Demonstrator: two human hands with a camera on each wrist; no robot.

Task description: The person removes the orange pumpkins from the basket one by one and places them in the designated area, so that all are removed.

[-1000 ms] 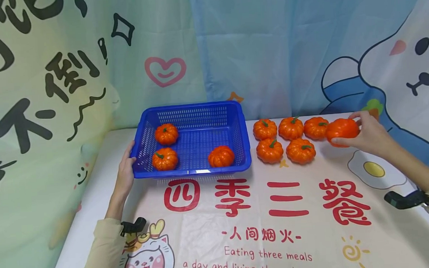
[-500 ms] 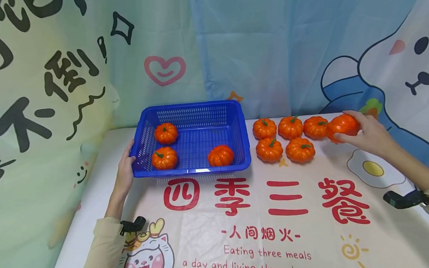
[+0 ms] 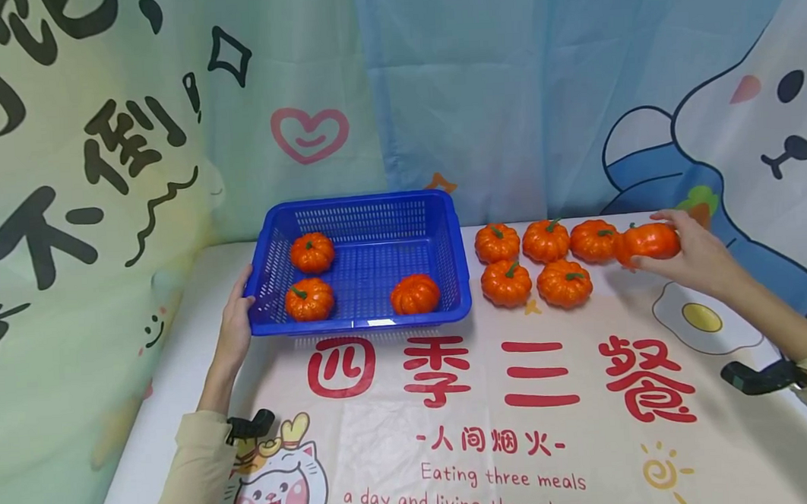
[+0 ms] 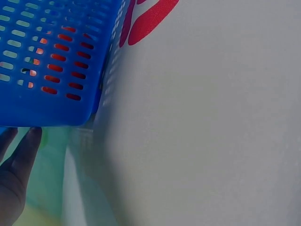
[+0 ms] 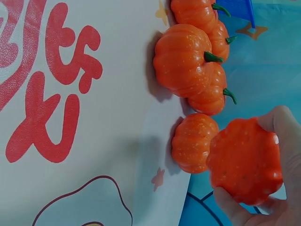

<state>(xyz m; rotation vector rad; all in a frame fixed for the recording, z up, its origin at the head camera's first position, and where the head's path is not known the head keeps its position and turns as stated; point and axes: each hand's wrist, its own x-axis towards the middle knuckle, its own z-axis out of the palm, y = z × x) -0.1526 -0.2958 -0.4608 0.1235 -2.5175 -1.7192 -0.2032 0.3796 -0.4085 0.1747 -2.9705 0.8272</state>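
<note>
My right hand (image 3: 677, 251) grips an orange toy pumpkin (image 3: 646, 241) at the right end of the back row, close against its neighbour (image 3: 593, 240). In the right wrist view my thumb and fingers (image 5: 282, 127) wrap this pumpkin (image 5: 244, 162), whose underside faces the camera. Several more pumpkins (image 3: 506, 282) stand in two rows on the printed cloth. A blue plastic basket (image 3: 367, 208) holds three pumpkins (image 3: 311, 252). My left hand (image 3: 237, 314) rests against the basket's front left corner, and its fingers (image 4: 19, 160) lie straight beside the basket's wall (image 4: 51, 56).
Printed curtains hang close behind the table. The cloth (image 3: 522, 428) with red characters runs toward me, with a fried-egg print (image 3: 703, 318) at the right. The table's white edge (image 3: 163, 371) shows at the left.
My right hand has turned the pumpkin and shifted it slightly, closer to the back row. My left hand and the basket have not moved.
</note>
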